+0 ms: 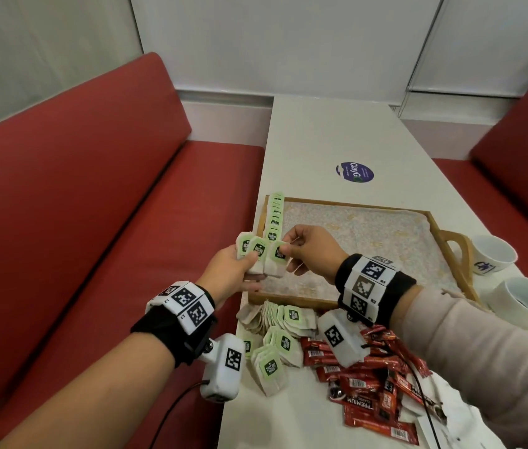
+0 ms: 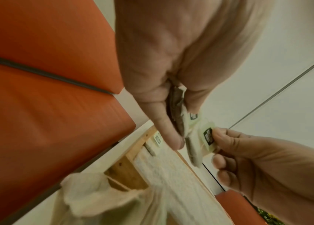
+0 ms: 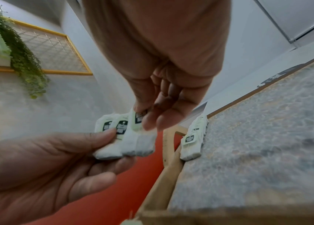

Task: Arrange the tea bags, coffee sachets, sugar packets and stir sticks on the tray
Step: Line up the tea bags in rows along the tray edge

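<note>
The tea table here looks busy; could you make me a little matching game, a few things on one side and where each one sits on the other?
Things:
1. row of tea bags
2. red coffee sachets
3. white cups
4. fan of tea bags

Places:
A. right of the tray, on the table
B. in the left hand, the right hand pinching one
C. along the tray's left edge
D. heaped on the table, nearer than the tray

Pairs: 1-C, 2-D, 3-A, 4-B
</note>
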`<state>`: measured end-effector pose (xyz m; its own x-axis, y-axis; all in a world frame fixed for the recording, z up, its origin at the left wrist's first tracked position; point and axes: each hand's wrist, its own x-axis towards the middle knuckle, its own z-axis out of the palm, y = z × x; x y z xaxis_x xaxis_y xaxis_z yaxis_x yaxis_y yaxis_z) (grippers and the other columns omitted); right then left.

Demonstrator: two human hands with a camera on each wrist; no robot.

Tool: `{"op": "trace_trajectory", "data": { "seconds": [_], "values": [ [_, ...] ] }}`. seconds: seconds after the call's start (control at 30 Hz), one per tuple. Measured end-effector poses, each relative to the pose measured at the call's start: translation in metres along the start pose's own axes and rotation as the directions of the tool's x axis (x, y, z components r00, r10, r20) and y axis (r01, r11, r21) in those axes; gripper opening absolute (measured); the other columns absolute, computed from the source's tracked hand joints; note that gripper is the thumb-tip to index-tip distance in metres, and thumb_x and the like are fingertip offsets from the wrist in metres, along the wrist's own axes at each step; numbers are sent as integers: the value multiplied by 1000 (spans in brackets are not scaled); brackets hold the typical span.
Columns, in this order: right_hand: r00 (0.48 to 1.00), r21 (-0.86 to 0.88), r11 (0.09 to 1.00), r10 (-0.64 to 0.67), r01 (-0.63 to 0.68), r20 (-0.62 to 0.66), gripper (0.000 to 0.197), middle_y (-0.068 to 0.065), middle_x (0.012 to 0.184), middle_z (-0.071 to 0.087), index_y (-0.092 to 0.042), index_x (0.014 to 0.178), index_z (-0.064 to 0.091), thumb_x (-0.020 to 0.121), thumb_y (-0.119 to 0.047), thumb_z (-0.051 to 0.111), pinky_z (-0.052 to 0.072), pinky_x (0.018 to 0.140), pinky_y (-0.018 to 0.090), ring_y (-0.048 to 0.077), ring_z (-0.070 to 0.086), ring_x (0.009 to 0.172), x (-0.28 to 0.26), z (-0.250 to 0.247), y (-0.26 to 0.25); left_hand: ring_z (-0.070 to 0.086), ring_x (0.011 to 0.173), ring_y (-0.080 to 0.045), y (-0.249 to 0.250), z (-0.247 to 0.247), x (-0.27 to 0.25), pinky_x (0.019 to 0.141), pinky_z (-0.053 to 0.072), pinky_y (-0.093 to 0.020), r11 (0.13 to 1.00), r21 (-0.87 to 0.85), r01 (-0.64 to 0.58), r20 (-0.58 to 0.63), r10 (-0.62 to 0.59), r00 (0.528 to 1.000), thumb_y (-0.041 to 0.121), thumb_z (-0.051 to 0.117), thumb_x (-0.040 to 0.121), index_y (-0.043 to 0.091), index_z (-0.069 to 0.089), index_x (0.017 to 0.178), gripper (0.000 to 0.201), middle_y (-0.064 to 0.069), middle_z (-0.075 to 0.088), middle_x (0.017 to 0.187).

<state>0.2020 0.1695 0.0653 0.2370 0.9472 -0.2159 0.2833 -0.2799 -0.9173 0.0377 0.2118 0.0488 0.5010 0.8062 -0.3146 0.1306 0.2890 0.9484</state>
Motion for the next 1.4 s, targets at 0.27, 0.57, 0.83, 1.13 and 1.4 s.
{"op": "trace_trajectory", "data": {
  "seconds": [0.27,0.57,0.83,1.13,1.4],
  "values": [
    [997,-192,979,74,-74,-4,14,10,87,68,-15,82,49,94,-13,56,43,41,22,13,59,45,46,-4,11,64,78,-15,7,-2,37,70,56,-34,1000,26,13,-112,-10,994,19,43,101,17,54,114,17,-2,65,99],
    [984,-361,928,144,-97,107,17,7,82,64,-17,77,51,91,-16,62,41,45,22,13,54,49,82,3,20,66,80,-14,7,-5,58,73,56,-38,999,33,2,-171,3,985,20,44,100,19,57,113,18,-5,67,108],
    [985,-413,899,171,-147,21,25,-2,72,59,-18,68,53,85,-20,70,39,52,22,10,46,52,107,5,24,66,76,-13,3,-7,63,63,55,-31,1000,7,-2,-162,3,987,18,44,100,21,58,110,17,-3,68,103],
    [988,-506,852,155,-139,-10,27,-4,69,56,-18,68,51,81,-21,74,42,57,23,11,49,59,116,6,25,67,62,-10,-1,-9,65,50,54,-21,999,-52,-7,-139,0,990,13,48,98,14,55,112,16,-5,68,93],
    [999,-457,889,28,-33,-18,24,6,87,63,-7,88,59,94,-29,55,42,64,27,15,53,68,102,-3,6,68,58,-6,2,-10,62,45,50,-18,999,-31,-17,-140,12,990,14,56,95,15,58,105,11,-3,70,87]
  ]
}}
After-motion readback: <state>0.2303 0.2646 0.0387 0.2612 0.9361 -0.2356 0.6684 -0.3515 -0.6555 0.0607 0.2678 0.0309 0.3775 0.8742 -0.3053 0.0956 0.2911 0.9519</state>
